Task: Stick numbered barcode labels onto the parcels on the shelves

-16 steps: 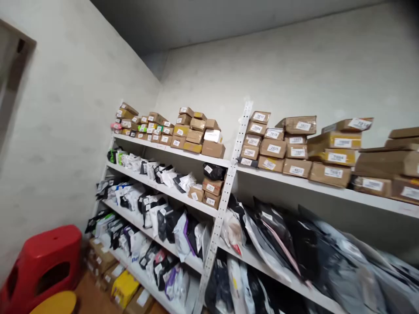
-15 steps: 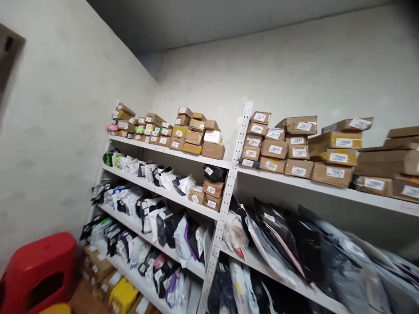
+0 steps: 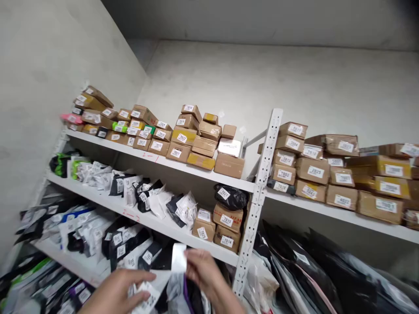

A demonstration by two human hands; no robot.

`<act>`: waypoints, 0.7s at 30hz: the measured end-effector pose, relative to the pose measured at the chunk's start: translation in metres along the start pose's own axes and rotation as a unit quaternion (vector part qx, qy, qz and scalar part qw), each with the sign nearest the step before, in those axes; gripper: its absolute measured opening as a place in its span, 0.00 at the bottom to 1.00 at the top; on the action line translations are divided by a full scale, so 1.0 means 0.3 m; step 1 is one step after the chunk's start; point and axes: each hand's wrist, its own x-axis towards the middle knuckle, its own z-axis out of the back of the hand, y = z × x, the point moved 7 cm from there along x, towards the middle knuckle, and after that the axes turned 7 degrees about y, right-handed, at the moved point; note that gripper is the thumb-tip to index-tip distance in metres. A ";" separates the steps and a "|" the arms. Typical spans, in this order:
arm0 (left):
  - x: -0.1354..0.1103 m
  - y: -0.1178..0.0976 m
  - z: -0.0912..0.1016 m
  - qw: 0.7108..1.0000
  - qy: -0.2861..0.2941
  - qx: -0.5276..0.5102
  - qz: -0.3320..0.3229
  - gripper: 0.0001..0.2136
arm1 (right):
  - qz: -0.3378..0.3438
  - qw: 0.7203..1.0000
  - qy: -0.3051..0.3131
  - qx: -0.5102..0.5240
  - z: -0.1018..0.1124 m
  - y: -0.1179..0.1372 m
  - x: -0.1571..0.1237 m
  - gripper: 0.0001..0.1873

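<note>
Low mid-frame, L hand [image 3: 121,285] has a printed white slip [image 3: 157,284] & R hand [image 3: 207,271] a white strip [image 3: 178,259], both pinched thumb-to-fingers; prob. light n' floppy, so best held by edges.

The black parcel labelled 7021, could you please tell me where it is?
In the head view, the black parcel lies right of centre, on the box labelled 7015, left of the white post, higher than the right hand.

Back wall [image 3: 209,78] softly lit, ceiling [image 3: 262,22] dim — right-hand labels [image 3: 393,170] blurred, shadow beneath right upper shelf [image 3: 343,215].
</note>
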 end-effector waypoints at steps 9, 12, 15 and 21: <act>0.697 -0.036 0.433 0.988 0.009 -0.090 -0.127 0.15 | 0.393 0.793 -0.337 -0.322 0.279 0.658 0.588 0.12; 0.857 -0.076 0.498 0.980 0.014 -0.064 -0.189 0.16 | 0.413 0.748 -0.286 -0.435 0.212 0.660 0.721 0.08; 0.954 -0.135 0.542 0.962 0.011 -0.040 -0.271 0.14 | 0.405 0.707 -0.294 -0.500 0.142 0.607 0.743 0.10; 1.050 -0.248 0.491 0.928 0.111 -0.119 -0.334 0.12 | 0.301 0.873 -0.172 -0.341 -0.012 0.469 0.679 0.14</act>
